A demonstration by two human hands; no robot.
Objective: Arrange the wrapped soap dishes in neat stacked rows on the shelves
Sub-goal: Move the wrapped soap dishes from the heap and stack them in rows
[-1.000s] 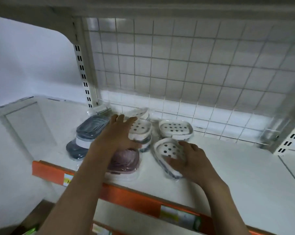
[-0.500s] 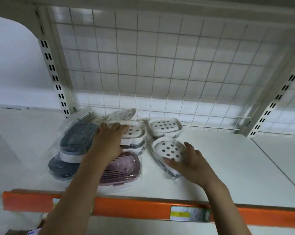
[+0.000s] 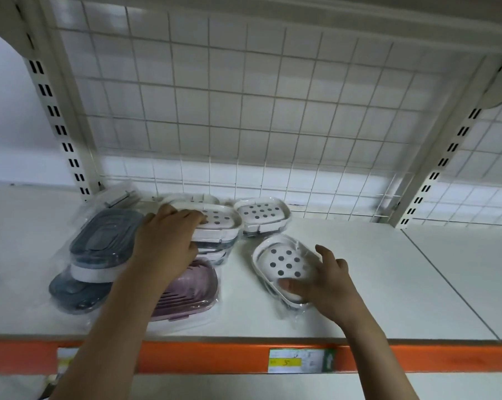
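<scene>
The left hand (image 3: pixel 166 241) lies palm-down with fingers spread over the near end of the top dish (image 3: pixel 215 222) of a white stack (image 3: pixel 218 243), pressing rather than gripping it. The right hand (image 3: pixel 326 280) cups the near right corner of a single wrapped white dish (image 3: pixel 284 265), thumb on its rim and fingers loosely open along its side; this dish sits skewed on the shelf (image 3: pixel 359 284), just right of the stack. Behind it a second white dish (image 3: pixel 262 215) rests square against the wire grid (image 3: pixel 273 111). Under the left forearm lies a pink dish (image 3: pixel 192 293), close to the shelf's front edge. Left of it two grey dishes (image 3: pixel 99 252) overlap, their wrap spilling outward toward the left upright (image 3: pixel 59 119). The shelf right of the right hand is bare white board out to the right upright (image 3: pixel 437 166). An orange rail (image 3: pixel 215 357) with a price tag (image 3: pixel 297 360) runs along the front edge.
</scene>
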